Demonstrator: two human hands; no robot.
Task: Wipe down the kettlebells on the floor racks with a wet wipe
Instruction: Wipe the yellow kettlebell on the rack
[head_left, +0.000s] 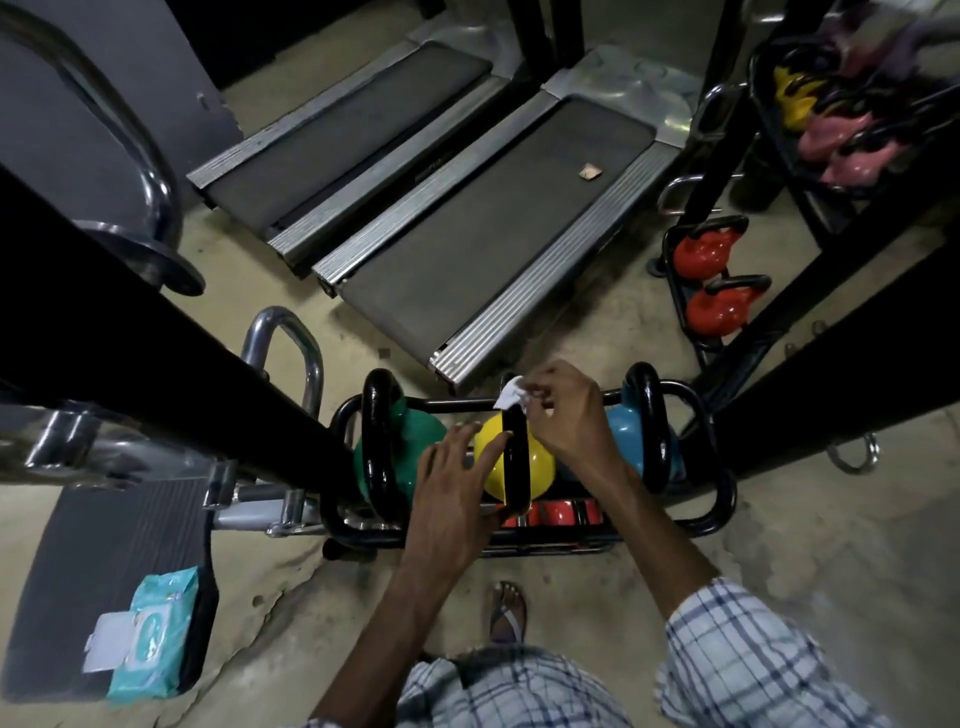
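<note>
- Stands over a black tubular floor rack (722, 499) holding three glossy, round-bodied bells with thick black loop handles: green kettlebell (415, 441), yellow kettlebell (540, 465) in the middle, blue kettlebell (621, 436).
- Pinches a crumpled white wet wipe (510, 397) in the right hand (566, 415), thumb and fingertips curled on it at the top of the yellow bell's handle.
- Rests the left hand (452, 483) with fingers spread and nearly straight, tips touching the yellow body beside the handle.
- Has a soft teal wipes pack (150, 639) lying well to the left.

Dim indoor light, glare on chrome bars (306, 358), blurred top-right corner, wide-angle bending at edges.
</note>
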